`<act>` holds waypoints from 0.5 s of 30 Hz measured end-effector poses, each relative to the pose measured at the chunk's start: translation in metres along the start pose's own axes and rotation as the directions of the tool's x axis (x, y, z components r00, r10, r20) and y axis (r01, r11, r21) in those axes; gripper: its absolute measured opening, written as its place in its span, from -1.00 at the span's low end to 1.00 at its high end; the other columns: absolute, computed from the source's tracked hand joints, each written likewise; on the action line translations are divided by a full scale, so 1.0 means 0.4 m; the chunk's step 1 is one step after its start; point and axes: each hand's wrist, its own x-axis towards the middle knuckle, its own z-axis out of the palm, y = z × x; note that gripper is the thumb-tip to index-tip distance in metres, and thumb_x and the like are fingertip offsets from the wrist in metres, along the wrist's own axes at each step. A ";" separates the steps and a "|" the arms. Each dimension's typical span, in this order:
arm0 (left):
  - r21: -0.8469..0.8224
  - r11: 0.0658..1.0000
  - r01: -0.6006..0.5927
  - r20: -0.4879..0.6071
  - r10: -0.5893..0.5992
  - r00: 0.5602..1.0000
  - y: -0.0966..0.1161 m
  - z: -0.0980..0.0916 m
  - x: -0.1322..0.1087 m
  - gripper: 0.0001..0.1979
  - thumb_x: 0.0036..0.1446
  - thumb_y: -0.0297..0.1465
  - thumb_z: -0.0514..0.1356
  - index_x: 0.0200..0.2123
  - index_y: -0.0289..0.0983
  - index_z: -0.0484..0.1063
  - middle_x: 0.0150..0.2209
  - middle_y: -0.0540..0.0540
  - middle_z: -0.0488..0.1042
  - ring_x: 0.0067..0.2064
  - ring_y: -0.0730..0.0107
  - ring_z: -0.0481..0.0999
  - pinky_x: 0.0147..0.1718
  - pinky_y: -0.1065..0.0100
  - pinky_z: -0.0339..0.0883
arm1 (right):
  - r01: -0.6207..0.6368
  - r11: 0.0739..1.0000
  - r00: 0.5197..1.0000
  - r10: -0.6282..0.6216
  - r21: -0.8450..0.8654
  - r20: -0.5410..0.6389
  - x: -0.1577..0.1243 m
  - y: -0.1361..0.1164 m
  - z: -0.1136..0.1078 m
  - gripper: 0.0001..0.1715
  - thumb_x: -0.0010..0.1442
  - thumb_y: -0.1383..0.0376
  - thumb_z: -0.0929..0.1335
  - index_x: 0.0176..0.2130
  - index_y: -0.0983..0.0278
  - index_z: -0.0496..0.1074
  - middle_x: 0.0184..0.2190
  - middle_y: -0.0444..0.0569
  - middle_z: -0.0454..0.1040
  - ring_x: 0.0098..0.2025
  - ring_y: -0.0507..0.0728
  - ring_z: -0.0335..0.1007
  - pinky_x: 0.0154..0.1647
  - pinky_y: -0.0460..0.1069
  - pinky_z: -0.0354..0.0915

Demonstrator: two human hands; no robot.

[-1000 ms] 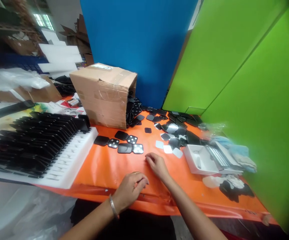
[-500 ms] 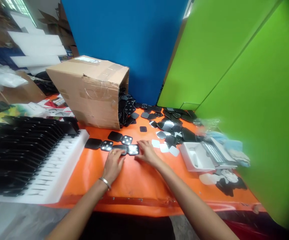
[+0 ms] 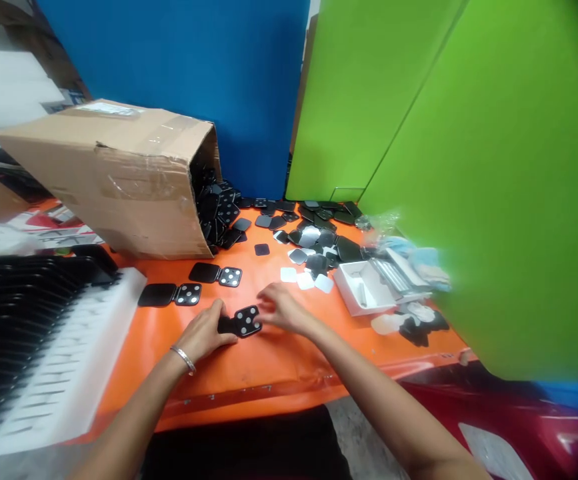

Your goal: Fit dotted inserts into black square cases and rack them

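Note:
My left hand [image 3: 203,331] and my right hand [image 3: 279,311] meet over the orange table [image 3: 279,360]. Between them they hold a pair of joined black square pieces [image 3: 241,322]; the one facing me has several round holes. My left hand grips its left end, my right hand pinches its right edge. Two more such pairs lie farther back: one pair [image 3: 171,295] to the left and another pair [image 3: 217,274] behind it.
A tipped cardboard box [image 3: 119,177] spills black squares [image 3: 221,210] at the back. More squares are heaped [image 3: 319,237] toward the green panel [image 3: 469,167]. A white tray [image 3: 363,290] sits right. A white foam rack with black plates [image 3: 33,320] fills the left.
Both hands reached forward to the row of black squares, took hold of the nearest pair and drew it toward me. The view swung to the right.

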 end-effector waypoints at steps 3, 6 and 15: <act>-0.138 0.989 0.060 0.037 -0.056 0.998 0.009 0.012 -0.031 -0.57 -0.12 -0.24 0.30 -0.15 -0.22 0.33 -0.25 -0.06 0.48 -0.22 0.17 0.44 -0.28 0.34 0.20 | -0.397 0.915 0.906 0.375 -0.080 -0.198 -0.013 0.057 -0.058 -0.73 0.18 0.27 0.30 -0.18 0.42 0.40 -0.25 0.13 0.42 -0.18 0.19 0.32 -0.19 0.02 0.22; -0.409 0.912 0.040 0.075 -0.010 0.997 0.016 0.030 -0.066 -0.58 -0.08 -0.25 0.28 -0.11 -0.23 0.38 -0.19 -0.06 0.49 -0.14 0.16 0.45 -0.19 0.33 0.24 | -0.557 0.803 0.820 0.492 -0.210 -0.292 -0.017 0.096 -0.097 -0.63 0.17 0.23 0.30 -0.11 0.47 0.37 -0.15 0.27 0.38 -0.06 0.31 0.29 -0.12 0.08 0.20; -0.907 0.362 0.216 0.238 0.019 0.971 0.025 0.084 -0.189 -0.43 0.01 -0.20 0.30 0.06 -0.28 0.29 -0.04 -0.17 0.45 -0.10 0.27 0.45 -0.20 0.40 0.30 | -0.607 0.713 0.794 0.565 -0.351 -0.226 0.004 0.077 -0.109 -0.66 0.16 0.39 0.24 -0.07 0.43 0.39 -0.16 0.28 0.44 -0.06 0.32 0.37 -0.15 0.06 0.23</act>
